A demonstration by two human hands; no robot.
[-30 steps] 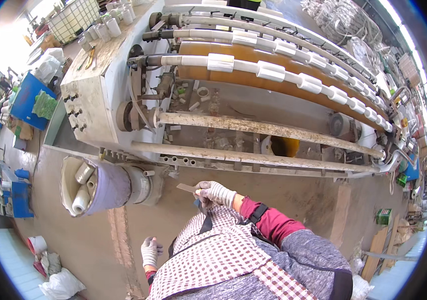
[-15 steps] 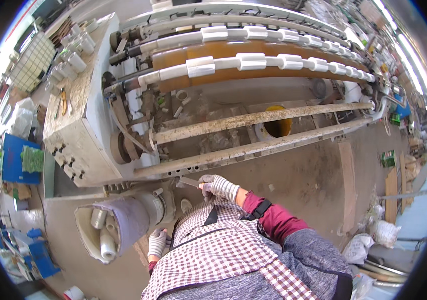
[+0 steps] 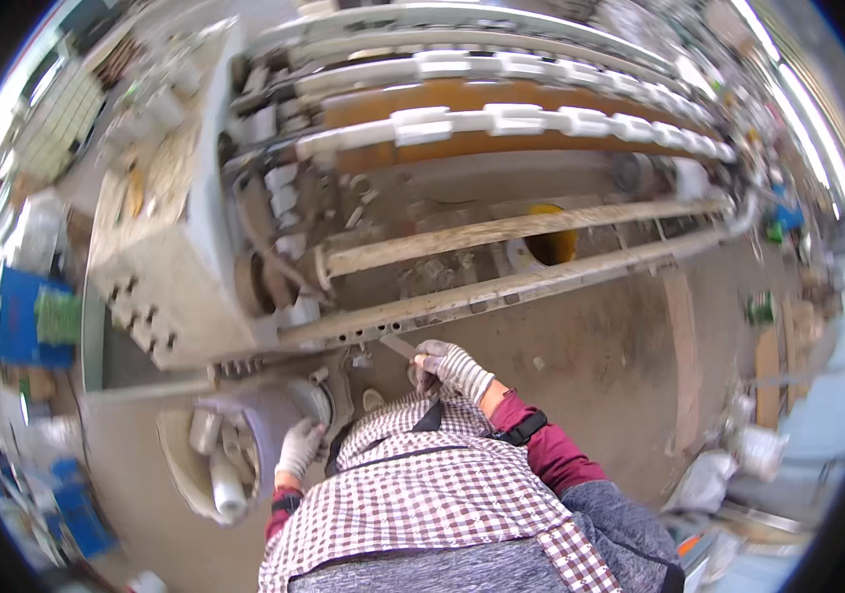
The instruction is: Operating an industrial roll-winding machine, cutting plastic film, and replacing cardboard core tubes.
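I wear white knit gloves and a checked apron. My right hand is closed around a thin metal tool whose tip points up-left toward the lower rail of a long dusty machine. My left hand rests on the grey cylindrical motor housing at the machine's near left end. Rows of white blocks run along the machine's upper rollers. The picture is blurred by head motion.
A pale metal gearbox forms the machine's left end. A yellow bucket sits under the rails. A round tub with white tubes lies lower left. Blue crates stand at far left; sacks and boards lie on the dirt floor to the right.
My view has swung and come closer to the machine. My left hand rose from beside my body onto the motor housing. My right hand stays closed on the tool near the lower rail.
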